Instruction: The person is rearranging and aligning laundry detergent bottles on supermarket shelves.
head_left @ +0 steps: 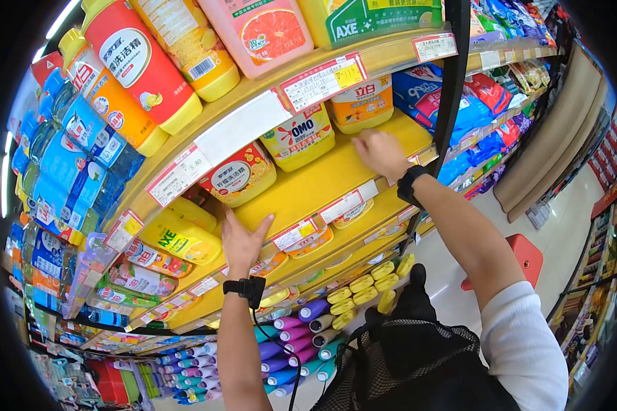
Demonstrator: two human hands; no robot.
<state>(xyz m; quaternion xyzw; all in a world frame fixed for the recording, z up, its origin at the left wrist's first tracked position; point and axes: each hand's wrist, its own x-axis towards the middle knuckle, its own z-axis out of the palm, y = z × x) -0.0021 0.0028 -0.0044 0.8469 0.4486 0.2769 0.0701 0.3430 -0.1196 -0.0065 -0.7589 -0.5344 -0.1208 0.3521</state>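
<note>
My left hand (243,240) reaches over the front edge of a yellow shelf (308,192), thumb and fingers spread. Its fingertips are right by the base of a red-and-yellow dish soap bottle (238,175); a yellow AXE bottle (182,235) lies to its left. My right hand (382,155) is over the right part of the same shelf, fingers curled in and nothing showing in them. Just beyond it stands an orange-labelled bottle (361,104). Between the hands, farther back, is a yellow OMO bottle (297,137). Black bands circle both wrists.
Large dish soap bottles (144,61) fill the shelf above, fronted by price tags (323,81). A dark upright post (454,75) divides this shelf from bagged goods (473,103). Below are rows of coloured bottles (308,335). A red stool (526,260) stands on the floor at right.
</note>
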